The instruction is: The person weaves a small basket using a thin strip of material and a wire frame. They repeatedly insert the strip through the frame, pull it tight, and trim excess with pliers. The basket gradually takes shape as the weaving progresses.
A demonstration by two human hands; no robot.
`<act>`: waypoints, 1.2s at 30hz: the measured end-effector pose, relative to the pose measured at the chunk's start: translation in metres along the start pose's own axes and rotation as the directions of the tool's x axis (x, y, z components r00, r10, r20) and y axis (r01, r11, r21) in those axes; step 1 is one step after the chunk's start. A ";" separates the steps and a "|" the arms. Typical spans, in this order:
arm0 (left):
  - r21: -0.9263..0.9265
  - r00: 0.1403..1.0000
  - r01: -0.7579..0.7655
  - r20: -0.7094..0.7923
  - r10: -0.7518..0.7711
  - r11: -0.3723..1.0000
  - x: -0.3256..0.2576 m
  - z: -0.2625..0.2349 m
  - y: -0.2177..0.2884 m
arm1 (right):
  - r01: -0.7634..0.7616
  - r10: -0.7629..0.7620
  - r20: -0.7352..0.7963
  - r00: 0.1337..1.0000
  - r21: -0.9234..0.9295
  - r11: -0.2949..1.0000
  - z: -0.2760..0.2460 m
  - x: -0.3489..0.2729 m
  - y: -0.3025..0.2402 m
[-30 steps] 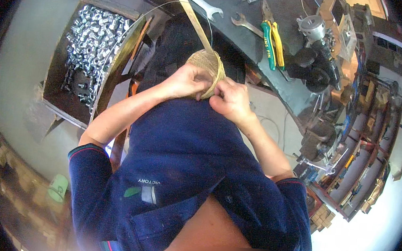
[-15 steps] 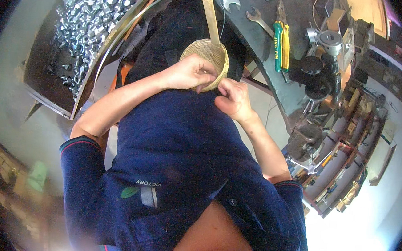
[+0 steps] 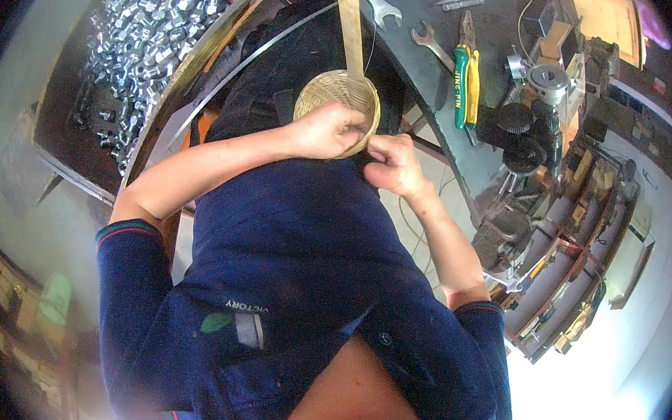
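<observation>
A small woven basket (image 3: pixel 328 85) in pale plant strips rests in my lap, its mouth tilted toward me. A flat, upright strip (image 3: pixel 348 21), like a handle, rises from its far side. My left hand (image 3: pixel 328 130) is closed over the near left of the basket, with fingertips curled inside the mouth. At the right rim, my right hand (image 3: pixel 393 163) is closed in a pinch against the edge; what lies between its fingers is hidden. A long thin strip (image 3: pixel 266 45) arcs away to the left of the basket, and I cannot tell where its end is fixed.
A wooden-sided tray (image 3: pixel 58 109) full of metal nuts (image 3: pixel 157 30) stands at left. The dark workbench (image 3: pixel 433 83) at right bears open-end wrenches (image 3: pixel 432 42), green-and-yellow pliers (image 3: pixel 466 78) and a metal machine part (image 3: pixel 547 83). Shelving (image 3: pixel 577 260) with tools stands beyond, low on the right.
Both hands have shifted slightly toward me, and the left fist is more tightly curled. The basket's mouth shows more openly. The long thin strip has swung to a straighter, lower arc.
</observation>
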State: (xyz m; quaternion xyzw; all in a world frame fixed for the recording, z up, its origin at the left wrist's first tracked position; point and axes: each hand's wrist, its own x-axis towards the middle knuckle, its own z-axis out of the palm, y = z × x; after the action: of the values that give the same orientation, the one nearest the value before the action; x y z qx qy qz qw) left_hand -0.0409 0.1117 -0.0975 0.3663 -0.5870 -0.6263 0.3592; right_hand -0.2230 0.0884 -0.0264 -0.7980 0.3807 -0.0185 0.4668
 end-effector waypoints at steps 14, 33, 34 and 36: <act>-0.260 0.984 0.180 0.043 -0.175 0.949 0.013 0.014 -0.028 | -0.012 0.019 -0.077 0.997 0.087 0.996 -0.006 -0.002 0.040; -0.138 0.992 0.089 0.098 -0.076 0.986 0.016 0.003 -0.008 | 0.059 -0.073 -0.125 0.989 -0.115 0.992 -0.004 0.000 0.025; -0.066 0.997 0.037 0.071 -0.032 0.997 0.017 0.003 -0.006 | 0.053 -0.068 -0.115 0.991 -0.134 0.990 -0.004 0.001 0.024; -0.008 0.998 0.023 0.054 -0.023 1.000 0.018 0.004 -0.007 | 0.035 -0.053 -0.098 0.994 -0.178 0.983 -0.006 0.000 0.022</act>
State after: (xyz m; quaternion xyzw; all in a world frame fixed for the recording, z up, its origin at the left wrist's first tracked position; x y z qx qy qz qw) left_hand -0.0528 0.0976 -0.1045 0.3545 -0.5894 -0.6426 0.3377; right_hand -0.2385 0.0786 -0.0399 -0.8424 0.3863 -0.0360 0.3740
